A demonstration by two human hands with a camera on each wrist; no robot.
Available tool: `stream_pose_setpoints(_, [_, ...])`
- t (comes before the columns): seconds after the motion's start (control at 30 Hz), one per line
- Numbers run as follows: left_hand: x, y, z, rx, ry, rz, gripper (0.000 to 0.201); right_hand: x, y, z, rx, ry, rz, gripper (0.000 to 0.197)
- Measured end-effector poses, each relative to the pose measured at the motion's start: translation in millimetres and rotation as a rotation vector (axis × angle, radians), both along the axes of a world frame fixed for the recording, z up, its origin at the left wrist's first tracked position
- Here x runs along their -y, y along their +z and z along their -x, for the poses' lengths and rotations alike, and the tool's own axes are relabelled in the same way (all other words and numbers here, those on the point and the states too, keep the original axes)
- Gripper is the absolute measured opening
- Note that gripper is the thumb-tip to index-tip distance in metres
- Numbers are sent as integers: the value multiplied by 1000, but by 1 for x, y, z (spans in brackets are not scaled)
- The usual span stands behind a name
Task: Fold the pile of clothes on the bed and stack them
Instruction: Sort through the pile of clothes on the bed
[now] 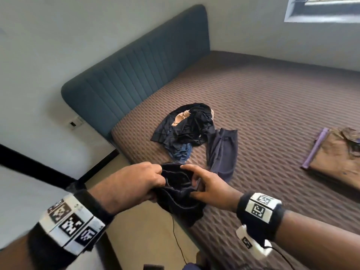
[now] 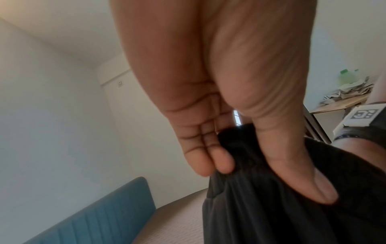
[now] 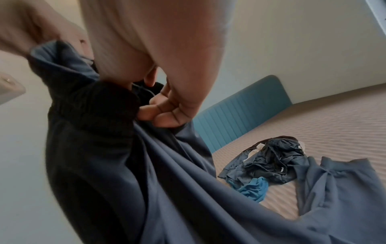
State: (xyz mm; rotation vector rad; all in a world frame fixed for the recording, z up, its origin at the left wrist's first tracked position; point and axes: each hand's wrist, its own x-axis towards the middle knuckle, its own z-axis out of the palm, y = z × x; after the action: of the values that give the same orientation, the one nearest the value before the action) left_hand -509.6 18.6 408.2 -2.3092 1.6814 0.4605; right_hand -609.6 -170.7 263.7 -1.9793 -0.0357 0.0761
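Both hands hold a dark navy garment by its elastic waistband above the bed's near corner. My left hand pinches the band between thumb and fingers; the same garment fills the left wrist view under the left hand. My right hand curls its fingers into the waistband's other side, and the garment hangs below the right hand. One trouser leg trails over the mattress. Behind it lies a crumpled pile of dark and blue clothes. A folded stack with a brown garment on top sits at the right.
The brown patterned mattress stretches back to a blue padded headboard against the wall. A window is at the upper right. A thin black cable runs over the floor beside the bed.
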Motion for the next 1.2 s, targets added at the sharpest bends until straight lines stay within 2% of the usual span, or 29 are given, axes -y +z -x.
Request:
stream_pose_setpoints(0.13, [1,6,-1,43,40,14,18,-9,-1,-7,-76,84,109,94])
stream_pose_setpoints(0.2, [4,8,1,72,34,11,18,-11,5,-13,-145,80,118,96])
stream_pose_setpoints(0.3, [7,14,-1,103,26,15,17,-5,10,-20,-288,99,152,79])
stream_pose_setpoints(0.4, [11,21,-11,130,34,44,18,4,12,-22,-529,186,196,76])
stream_pose_setpoints(0.47, [16,28,-20,138,37,42,22,15,24,-26,-543,178,238,70])
stream_pose_setpoints(0.5, [19,32,-26,148,43,35,27,24,36,-30,-496,155,314,64])
stream_pose_setpoints(0.6, [20,41,-48,242,37,90,41,63,103,-50,-338,96,658,54])
stream_pose_setpoints(0.67, [22,55,-65,311,63,229,49,92,163,-72,-345,69,711,54])
stream_pose_setpoints(0.73, [25,80,-91,391,82,467,48,118,230,-96,-296,-21,757,52])
stream_pose_setpoints(0.83, [41,148,-120,463,106,710,45,133,337,-120,-108,-120,810,35])
stream_pose_setpoints(0.93, [43,226,-132,471,103,912,46,131,436,-121,78,-200,883,19])
stream_pose_setpoints(1.0, [40,273,-131,450,159,1030,42,129,484,-116,169,-232,929,17])
stream_pose_setpoints(1.07, [32,320,-129,379,257,1092,21,124,525,-109,259,-267,942,18])
stream_pose_setpoints(1.1, [29,344,-126,343,280,1103,20,121,544,-105,317,-278,935,18])
stream_pose_setpoints(1.2, [23,403,-114,268,321,1235,38,113,585,-99,533,-305,902,15])
